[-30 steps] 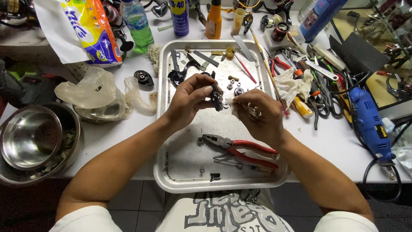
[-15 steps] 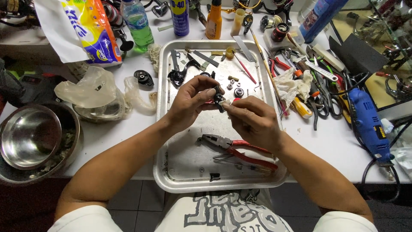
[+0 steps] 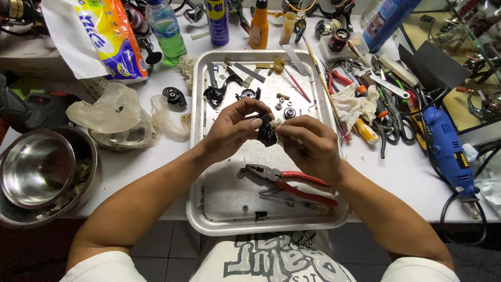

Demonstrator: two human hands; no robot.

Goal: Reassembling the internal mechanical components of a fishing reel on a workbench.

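- At far left of the frame, a steel bowl (image 3: pixel 39 169) sits on the surface (image 3: pixel 156 156).
- Mid-frame, above the metal tray (image 3: pixel 219 203), left hand (image 3: pixel 229 130) and right hand (image 3: pixel 308 146) pinch a small black part (image 3: pixel 267 134).
- Below them lie red pliers (image 3: pixel 292 183).
- Far right, a blue power tool (image 3: pixel 446 149).

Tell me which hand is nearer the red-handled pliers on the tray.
Right. The right hand sits just above the red-handled pliers, wrist over their handles. The left hand is farther up and to the left; both hands hold a small black part.
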